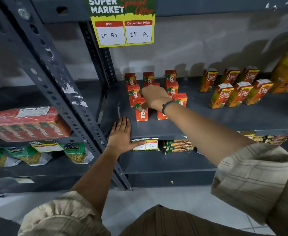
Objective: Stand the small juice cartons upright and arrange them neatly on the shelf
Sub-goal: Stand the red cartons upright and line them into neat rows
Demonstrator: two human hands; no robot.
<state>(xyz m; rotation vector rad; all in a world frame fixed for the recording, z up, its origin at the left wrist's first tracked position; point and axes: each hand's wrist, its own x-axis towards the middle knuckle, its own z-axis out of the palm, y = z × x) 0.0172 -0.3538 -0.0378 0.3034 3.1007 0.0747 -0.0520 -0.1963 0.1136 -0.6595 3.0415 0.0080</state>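
Fingertips first: the right hand (154, 97) is reaching in over the red cartons, its fingers curling down among the middle of the group, thumb angling toward the front-left carton (141, 109). Whether it is actually gripping a carton I cannot tell, because the back of the hand is covering the contact. The left hand (122, 133) is lying flat and empty, fingers straight and together, palm pressing on the front lip of the shelf (208, 120) with the thumb hanging over a small price tag (145, 144).

The small juice cartons (171, 86) are sitting on the left part of the dark grey shelf, all upright, forming rough rows running front to back (red-orange boxes with green corners and white lettering, crisp rectangular edges). A dark band is circling the right wrist.

Further right, well apart, taller orange cartons (238, 92) are standing in two rows. The shelf is painted metal, matte and scuffed, with a perforated upright post (58, 86) on the left. Bare shelf is showing in front of the red group and between the two sets. A yellow-green offer sign (122, 23) is hanging above.
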